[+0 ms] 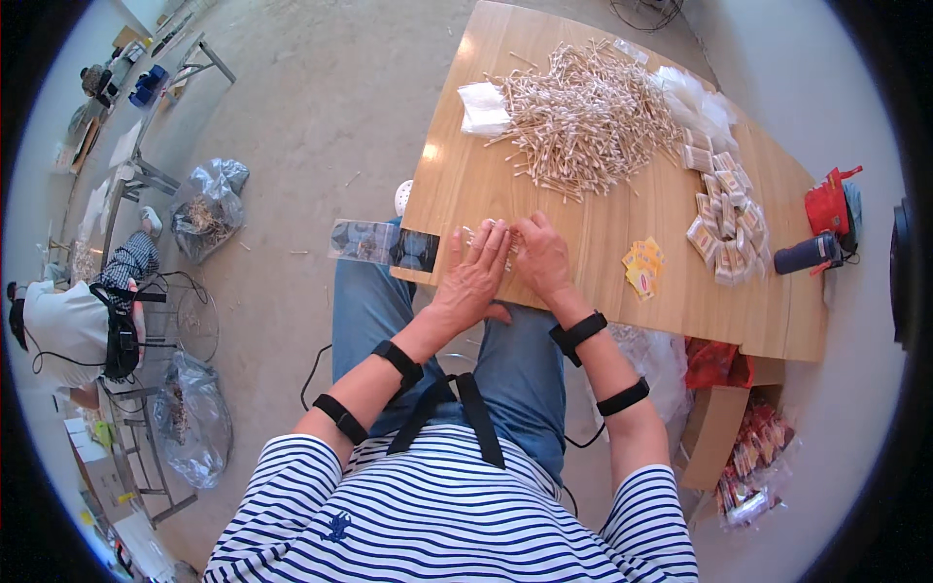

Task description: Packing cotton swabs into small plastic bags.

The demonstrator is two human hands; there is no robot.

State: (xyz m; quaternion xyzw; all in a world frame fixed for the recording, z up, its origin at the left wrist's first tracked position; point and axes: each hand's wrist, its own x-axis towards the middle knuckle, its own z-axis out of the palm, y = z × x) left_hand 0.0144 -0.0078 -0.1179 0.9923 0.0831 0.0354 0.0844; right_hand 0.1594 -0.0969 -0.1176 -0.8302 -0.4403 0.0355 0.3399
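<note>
At the table's near left edge, my left hand (473,270) lies with its fingers stretched out over a small group of cotton swabs (511,255). Close against it, my right hand (542,255) has its fingers curled in at these swabs. Most of the group is covered by my hands, so how many there are is hidden. Left of my hands, a patterned dark-and-clear plastic sheet (418,250) overhangs the table corner. Farther back spreads a big heap of loose cotton swabs (588,121). Yellow printed cards (642,266) lie to the right of my right hand.
Filled small swab packs (724,214) are piled on the right of the wooden table (583,233), near clear plastic bags (695,102). White sheets (483,108) lie at back left. A dark blue bottle (805,255) and red pouch (831,209) stand right. A cardboard box (719,437) sits below.
</note>
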